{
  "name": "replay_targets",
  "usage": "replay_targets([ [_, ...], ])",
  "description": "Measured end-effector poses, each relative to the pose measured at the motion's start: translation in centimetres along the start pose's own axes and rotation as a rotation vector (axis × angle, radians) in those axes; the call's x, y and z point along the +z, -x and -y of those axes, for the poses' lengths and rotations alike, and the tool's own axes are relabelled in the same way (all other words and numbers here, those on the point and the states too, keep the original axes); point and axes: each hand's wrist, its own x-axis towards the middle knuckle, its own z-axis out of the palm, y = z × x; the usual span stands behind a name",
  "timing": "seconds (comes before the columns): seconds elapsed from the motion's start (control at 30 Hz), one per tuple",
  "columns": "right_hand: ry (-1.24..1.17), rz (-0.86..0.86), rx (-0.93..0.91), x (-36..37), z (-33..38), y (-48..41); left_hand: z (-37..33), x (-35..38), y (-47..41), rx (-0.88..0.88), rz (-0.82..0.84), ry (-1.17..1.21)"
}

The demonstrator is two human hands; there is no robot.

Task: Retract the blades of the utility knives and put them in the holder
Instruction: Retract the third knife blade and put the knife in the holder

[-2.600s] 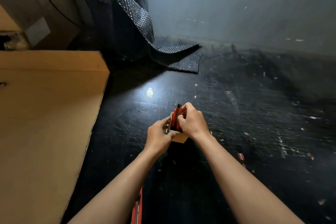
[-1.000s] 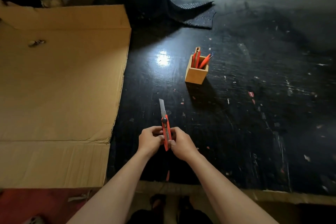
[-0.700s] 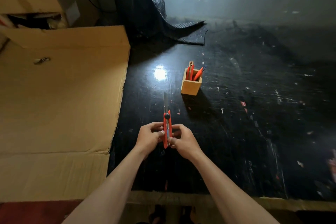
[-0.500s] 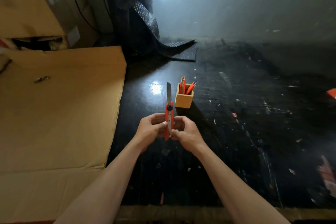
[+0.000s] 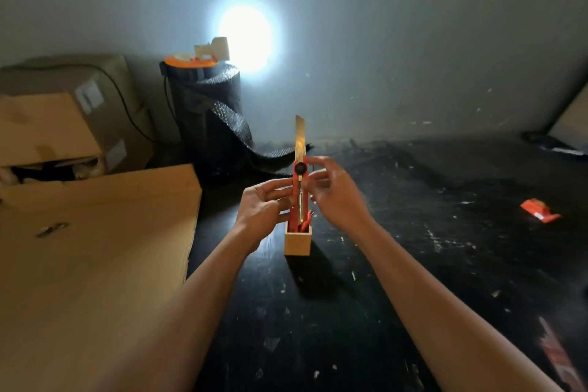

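Observation:
I hold a red utility knife [image 5: 299, 197] upright in front of me, its long steel blade out and pointing up. My left hand [image 5: 264, 205] grips the red handle from the left. On the right side, my right hand [image 5: 334, 196] has its fingertips at the black lock knob near the top of the handle. Just behind and below the knife stands a small square wooden holder [image 5: 297, 242] on the black table, with red knives inside it; the held knife and my hands hide most of them.
A large flat cardboard sheet [image 5: 92, 264] covers the table's left side. Cardboard boxes [image 5: 60, 124] and a roll of black bubble wrap [image 5: 206, 111] stand at the back left. A small red object [image 5: 539, 215] lies far right; another red piece [image 5: 556, 356] sits near the lower right edge.
The view tilted upward and the knife rose toward me, blade still out. My right fingers shifted up to the black knob. The holder now appears directly behind the knife.

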Motion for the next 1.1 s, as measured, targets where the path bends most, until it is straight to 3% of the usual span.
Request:
replay_targets([
  [0.23,0.213,-0.089,-0.174,-3.2,2.6,-3.2,-3.3,2.3,-1.3,0.082,0.011,-0.001],
  [1.1,0.101,0.027,-0.174,-2.4,-0.3,-3.0,-5.1,1.7,-4.8,0.124,-0.030,-0.001],
])
